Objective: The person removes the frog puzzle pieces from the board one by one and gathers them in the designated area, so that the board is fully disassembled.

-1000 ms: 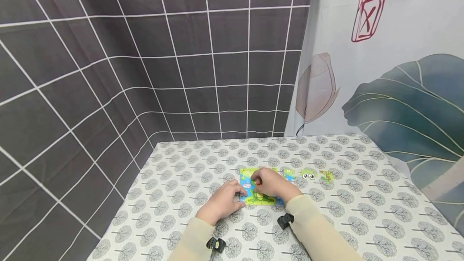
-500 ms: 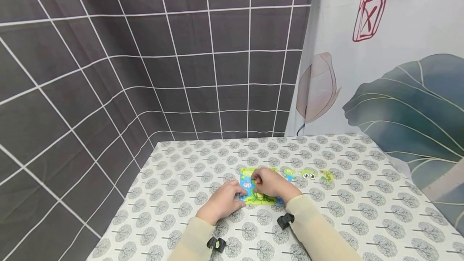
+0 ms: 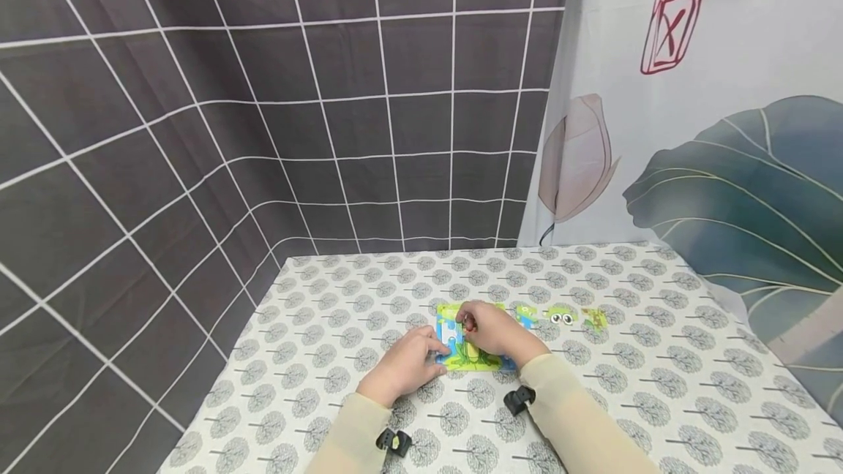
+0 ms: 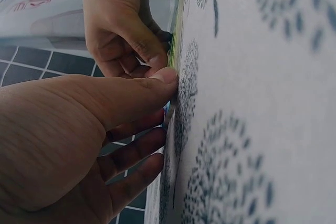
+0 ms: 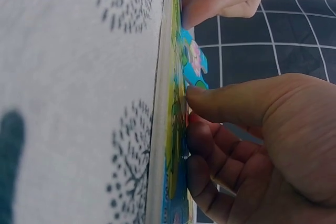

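A flat frog jigsaw puzzle in its tray [image 3: 469, 366] lies on the table. My left hand [image 3: 407, 363] rests at its near left corner, fingers loosely bent and thumb against the front edge. Over the middle, my right hand [image 3: 489, 329] pinches a puzzle piece, mostly covered by the fingers; a red bit shows at the fingertips. In the right wrist view, a blue puzzle piece with a pink flower [image 5: 196, 59] tilts up from the tray, between the right thumb and the left fingertips. In the left wrist view, my left thumb [image 4: 165, 75] touches the tray's edge.
Three loose puzzle pieces lie right of the tray: a blue-green one [image 3: 525, 315], one with two big eyes [image 3: 562, 317], and a green-brown one [image 3: 595, 319]. The tree-print tablecloth [image 3: 369, 291] covers the table. A dark checked curtain [image 3: 421, 130] hangs behind.
The flower piece beside my right fingers has tipped up and now shines pale. My right hand has lifted very slightly; my left hand stays where it was.
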{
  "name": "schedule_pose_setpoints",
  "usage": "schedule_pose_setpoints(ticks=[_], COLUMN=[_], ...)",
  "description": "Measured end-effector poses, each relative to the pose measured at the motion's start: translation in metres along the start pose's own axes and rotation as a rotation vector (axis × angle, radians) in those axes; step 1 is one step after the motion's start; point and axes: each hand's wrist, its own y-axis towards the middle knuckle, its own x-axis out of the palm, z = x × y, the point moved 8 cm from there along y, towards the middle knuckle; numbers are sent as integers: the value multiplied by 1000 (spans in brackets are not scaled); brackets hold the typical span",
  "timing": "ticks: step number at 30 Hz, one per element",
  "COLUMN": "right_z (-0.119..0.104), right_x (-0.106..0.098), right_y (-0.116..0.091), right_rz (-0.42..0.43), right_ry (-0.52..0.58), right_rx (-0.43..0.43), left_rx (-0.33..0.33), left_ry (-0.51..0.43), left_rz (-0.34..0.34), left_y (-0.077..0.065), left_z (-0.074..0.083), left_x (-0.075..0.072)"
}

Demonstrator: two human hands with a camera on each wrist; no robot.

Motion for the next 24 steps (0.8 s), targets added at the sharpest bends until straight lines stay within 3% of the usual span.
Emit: schedule_pose_setpoints(ticks=[13,24], right_z=[-6,-2], right_x=[0,0], right_y=[0,0], right_rz=[-5,-8], right_ry=[-78,-34], right_rx=[-66,-41], left_rx=[5,0], left_ry=[18,22], left_rz=[-7,-13], left_y=[-1,0], left_z=[1,1], left_x=[-1,0])
